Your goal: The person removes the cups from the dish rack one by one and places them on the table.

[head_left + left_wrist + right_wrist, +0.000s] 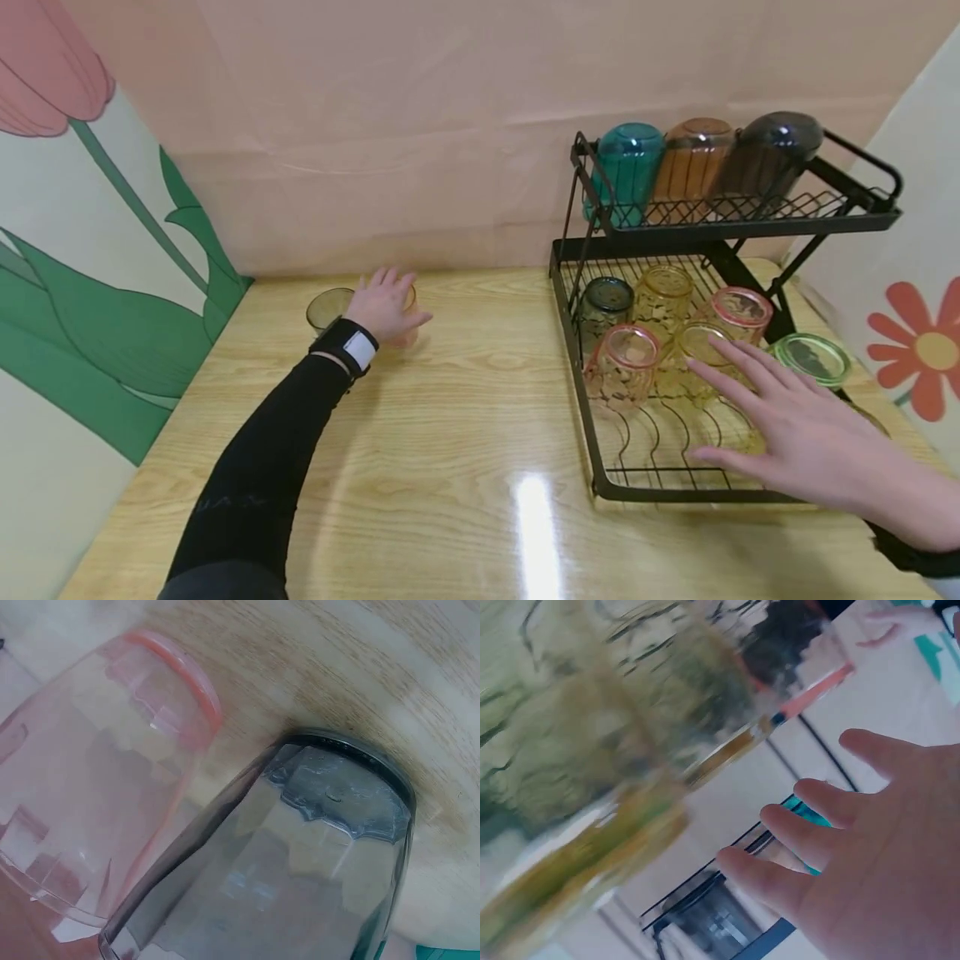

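Note:
At the back left of the table, my left hand (384, 307) reaches over a pink glass (407, 333), fingers spread and thumb out to the right. The hand hides much of this glass; whether they touch is unclear. Just left of it stands a grey glass (327, 310), both glasses (300, 855) showing close up in the left wrist view. My right hand (806, 429) hovers with fingers extended over the lower tier of a black dish rack (592, 433), near a yellow glass (686, 354). In the right wrist view its palm and fingers (780, 881) hold nothing.
Upside-down glasses fill part of the lower tier, among them a pink one (622, 367), a dark one (606, 304) and a green one (812, 360). Teal (628, 171), amber (693, 162) and dark grey (772, 158) glasses sit on the upper tier. A wall rises behind the table.

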`<state>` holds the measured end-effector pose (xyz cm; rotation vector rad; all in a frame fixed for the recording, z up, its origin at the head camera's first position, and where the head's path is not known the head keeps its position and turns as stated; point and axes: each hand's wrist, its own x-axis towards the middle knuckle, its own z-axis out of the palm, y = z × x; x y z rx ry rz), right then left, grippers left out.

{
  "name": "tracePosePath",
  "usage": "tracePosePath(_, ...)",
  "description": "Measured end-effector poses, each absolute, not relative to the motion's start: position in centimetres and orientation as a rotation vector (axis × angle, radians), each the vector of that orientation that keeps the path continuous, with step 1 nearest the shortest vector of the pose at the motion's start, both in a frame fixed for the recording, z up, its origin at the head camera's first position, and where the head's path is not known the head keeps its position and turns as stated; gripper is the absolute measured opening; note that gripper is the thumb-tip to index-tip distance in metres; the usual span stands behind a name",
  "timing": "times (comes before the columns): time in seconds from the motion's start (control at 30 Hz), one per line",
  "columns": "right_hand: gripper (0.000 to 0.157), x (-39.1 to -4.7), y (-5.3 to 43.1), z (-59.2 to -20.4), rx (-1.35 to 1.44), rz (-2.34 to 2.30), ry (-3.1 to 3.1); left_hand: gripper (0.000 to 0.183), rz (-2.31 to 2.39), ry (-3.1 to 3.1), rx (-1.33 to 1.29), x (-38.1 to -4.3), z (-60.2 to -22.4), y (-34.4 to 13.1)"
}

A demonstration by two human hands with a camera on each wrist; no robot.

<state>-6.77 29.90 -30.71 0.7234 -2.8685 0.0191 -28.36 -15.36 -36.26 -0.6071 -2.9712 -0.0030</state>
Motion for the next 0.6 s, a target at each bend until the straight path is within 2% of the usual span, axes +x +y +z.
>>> tracePosePath(0.17,0.098,-6.7,32.0,-31.3,0.628,-0.005,-2.885,0.08,0.002,-2.837,-0.674,-27.6,-36.3,-15.4)
tracePosePath(0.6,0.107,-6.4,35.8,-32.4,0.391,-0.009,-2.924,0.074,-0.029,-2.664,-0.915,-23.8,-36.8,-14.8)
